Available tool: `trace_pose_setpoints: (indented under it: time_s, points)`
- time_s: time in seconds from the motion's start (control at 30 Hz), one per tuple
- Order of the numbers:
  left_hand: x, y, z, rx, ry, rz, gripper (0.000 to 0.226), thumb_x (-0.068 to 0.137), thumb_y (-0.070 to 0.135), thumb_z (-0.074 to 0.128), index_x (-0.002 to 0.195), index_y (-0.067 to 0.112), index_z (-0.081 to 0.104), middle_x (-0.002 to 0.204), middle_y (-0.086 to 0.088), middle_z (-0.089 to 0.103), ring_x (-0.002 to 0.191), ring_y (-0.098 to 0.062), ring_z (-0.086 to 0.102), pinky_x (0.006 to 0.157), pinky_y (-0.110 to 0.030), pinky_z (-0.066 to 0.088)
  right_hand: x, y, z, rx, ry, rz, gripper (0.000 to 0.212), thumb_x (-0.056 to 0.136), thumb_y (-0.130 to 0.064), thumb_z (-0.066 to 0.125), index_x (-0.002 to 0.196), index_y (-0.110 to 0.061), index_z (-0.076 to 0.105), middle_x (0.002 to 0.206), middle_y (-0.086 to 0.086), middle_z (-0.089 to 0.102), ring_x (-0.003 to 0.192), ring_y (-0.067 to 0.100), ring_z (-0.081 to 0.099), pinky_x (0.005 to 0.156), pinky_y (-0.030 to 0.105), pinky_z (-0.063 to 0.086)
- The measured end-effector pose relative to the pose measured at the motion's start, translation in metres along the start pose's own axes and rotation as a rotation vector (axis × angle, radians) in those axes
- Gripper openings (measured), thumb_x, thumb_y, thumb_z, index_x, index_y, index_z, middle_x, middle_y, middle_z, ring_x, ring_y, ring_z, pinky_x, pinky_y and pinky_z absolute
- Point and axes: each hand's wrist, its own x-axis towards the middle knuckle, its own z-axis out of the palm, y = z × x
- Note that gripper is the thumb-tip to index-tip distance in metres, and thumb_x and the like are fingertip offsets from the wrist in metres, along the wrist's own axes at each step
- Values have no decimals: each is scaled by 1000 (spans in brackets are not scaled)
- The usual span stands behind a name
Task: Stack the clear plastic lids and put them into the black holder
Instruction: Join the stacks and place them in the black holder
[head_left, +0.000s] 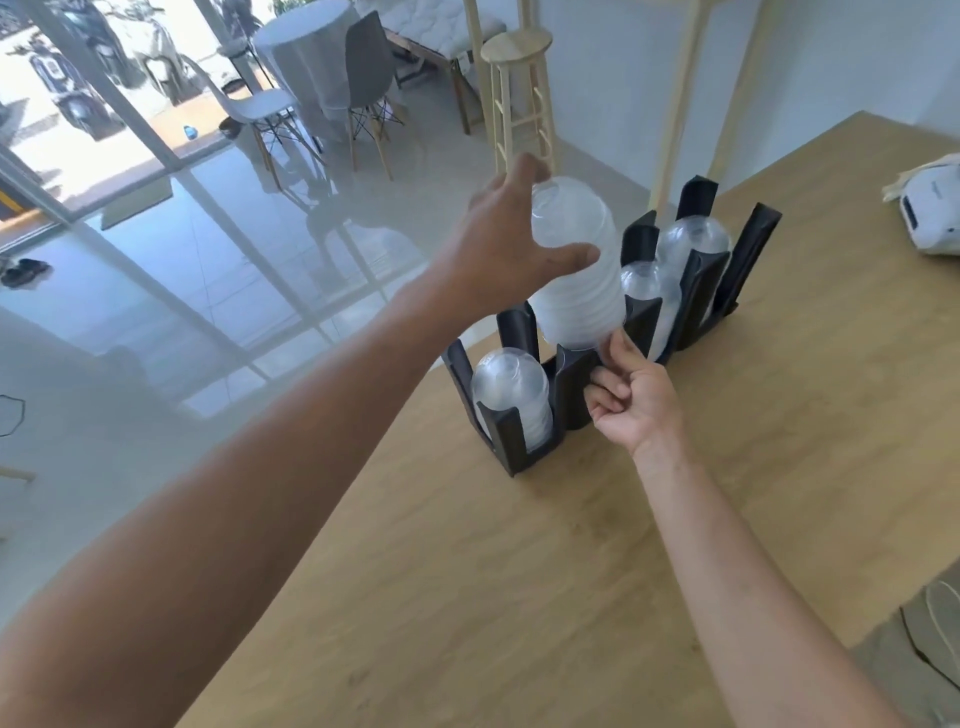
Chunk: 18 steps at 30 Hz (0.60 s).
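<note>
A tall stack of clear domed lids (576, 270) hangs tilted over the second slot of the black holder (511, 434), which stands near the left edge of the wooden table (519, 571). My left hand (498, 244) grips the stack around its upper part. My right hand (634, 395) pinches the stack's bottom rim, its other fingers curled. Other stacks of lids sit in the holder: one in the nearest slot (511, 392), two more in the far slots (649, 296) (693, 236).
A white device (932, 213) lies at the table's far right edge. A clear lid (943, 618) shows at the right border. Off the table's left edge are tiled floor, a wooden stool (517, 88) and chairs (369, 83).
</note>
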Motion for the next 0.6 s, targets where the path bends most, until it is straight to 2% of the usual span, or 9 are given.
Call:
trace_pose_setpoints:
  time_s: [0.1,0.37,0.5,0.6]
  points:
    - [5,-8,8,34,-74,-22,79,76,58,87,134,22,46,133,0,57,115,-16,43,88,-30,35,8,6,-7,48,34,29,12,107,-23,59,106,-21,71,93,-8,69,38,4,34,36,16,22]
    - [16,-16,34,184,-296,-32,79,86,55,80,142,14,43,141,-11,58,124,-30,53,91,-37,41,22,21,-34,181,188,136,23,107,-26,61,87,-16,69,71,-8,58,36,4,33,36,16,24]
    - [19,-15,44,254,-358,-59,71,90,56,74,138,14,44,129,-9,62,116,-32,56,99,-51,49,29,26,-43,203,297,166,18,104,-24,65,89,-16,68,70,-9,56,38,4,32,37,17,26]
    - [19,-16,52,286,-394,-79,67,88,54,74,133,14,45,114,-6,61,103,-30,58,94,-51,51,34,29,-48,171,393,175,11,102,-23,68,92,-18,68,74,-9,58,42,4,33,40,17,27]
